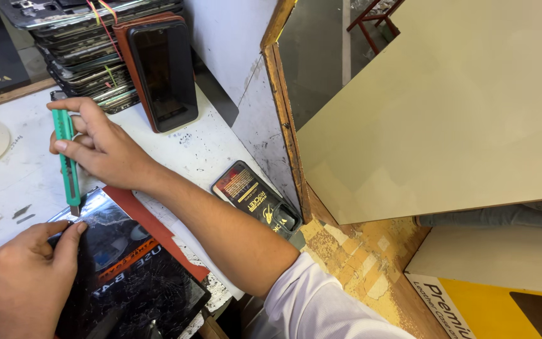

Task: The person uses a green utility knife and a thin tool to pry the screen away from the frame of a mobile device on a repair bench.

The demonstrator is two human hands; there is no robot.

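The fingers of my right hand are closed around a green utility knife, which I hold almost upright with its tip down, touching the top edge of a cracked tablet. My left hand rests on the left part of this tablet; thumb and forefinger are pinched together at its top corner, just beside the knife tip, but I cannot tell if they grip something there. The tablet lies on a red sheet at the near edge of the white counter. At the far edge of the counter stands a stack of old phone frames, and a phone in a brown case leans on it. A small black package lies at the right edge of the counter, against a wooden partition.
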